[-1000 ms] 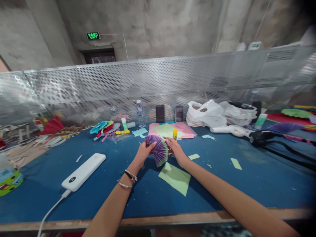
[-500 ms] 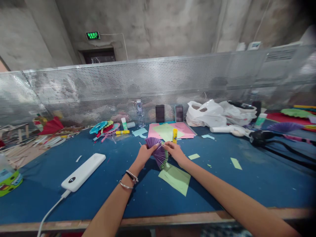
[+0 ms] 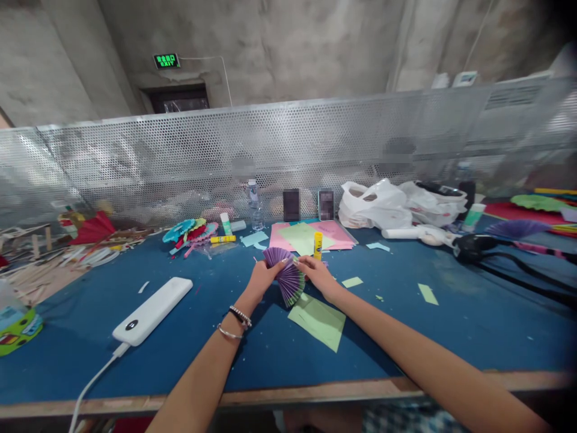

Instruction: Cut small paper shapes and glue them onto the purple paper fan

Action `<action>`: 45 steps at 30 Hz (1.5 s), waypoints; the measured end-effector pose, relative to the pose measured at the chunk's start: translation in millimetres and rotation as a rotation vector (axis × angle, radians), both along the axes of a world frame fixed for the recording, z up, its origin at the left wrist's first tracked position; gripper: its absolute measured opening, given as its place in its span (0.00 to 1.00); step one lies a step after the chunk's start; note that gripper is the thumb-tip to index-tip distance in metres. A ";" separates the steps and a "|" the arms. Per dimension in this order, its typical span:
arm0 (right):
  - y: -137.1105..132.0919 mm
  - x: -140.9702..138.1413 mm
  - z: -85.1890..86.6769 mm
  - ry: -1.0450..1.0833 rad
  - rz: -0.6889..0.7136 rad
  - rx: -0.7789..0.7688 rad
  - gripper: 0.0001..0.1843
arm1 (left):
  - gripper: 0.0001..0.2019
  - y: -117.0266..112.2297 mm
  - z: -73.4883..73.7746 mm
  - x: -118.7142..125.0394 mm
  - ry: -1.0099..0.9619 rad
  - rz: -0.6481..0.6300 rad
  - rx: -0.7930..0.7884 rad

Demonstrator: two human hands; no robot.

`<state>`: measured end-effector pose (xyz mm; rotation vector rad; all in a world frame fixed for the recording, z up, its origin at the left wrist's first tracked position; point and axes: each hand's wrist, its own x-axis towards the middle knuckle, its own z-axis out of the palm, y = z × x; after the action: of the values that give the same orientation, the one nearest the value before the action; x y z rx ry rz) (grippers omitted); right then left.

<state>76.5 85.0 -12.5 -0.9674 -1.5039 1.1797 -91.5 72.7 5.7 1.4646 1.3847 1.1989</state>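
A pleated purple paper fan (image 3: 285, 275) with a green lower edge is held above the blue table (image 3: 234, 355). My left hand (image 3: 260, 280) grips its left side, fingers closed on the folds. My right hand (image 3: 316, 272) pinches its upper right edge. A light green sheet of paper (image 3: 318, 320) lies flat just below the fan. A yellow glue stick (image 3: 318, 242) stands upright right behind my right hand.
A white power bank (image 3: 152, 310) with its cable lies at the left. Pink and green sheets (image 3: 306, 236), finished coloured fans (image 3: 192, 231), a water bottle (image 3: 255, 204), white plastic bags (image 3: 387, 207) and a black glue gun (image 3: 473, 246) line the back. A perforated metal screen (image 3: 315, 144) closes off the far edge.
My right hand has slid up from the fan's right side to its upper edge. The fan stays spread between both hands, and the view has shifted slightly.
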 end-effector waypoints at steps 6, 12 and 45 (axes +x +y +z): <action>-4.3 0.0 6.0 0.051 0.005 -0.040 0.17 | 0.25 0.0 0.4 -0.6 0.052 -0.005 0.023; -7.9 0.5 13.4 0.118 -0.025 -0.072 0.20 | 0.25 0.0 1.8 -1.1 0.013 0.037 0.076; 60.4 47.6 -11.3 0.136 -0.301 0.212 0.17 | 0.24 -9.7 14.2 1.7 0.347 0.209 0.288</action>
<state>124.1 145.4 -23.8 -0.9126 -1.2928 0.8360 -89.8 62.9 19.9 1.8307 1.6839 1.3646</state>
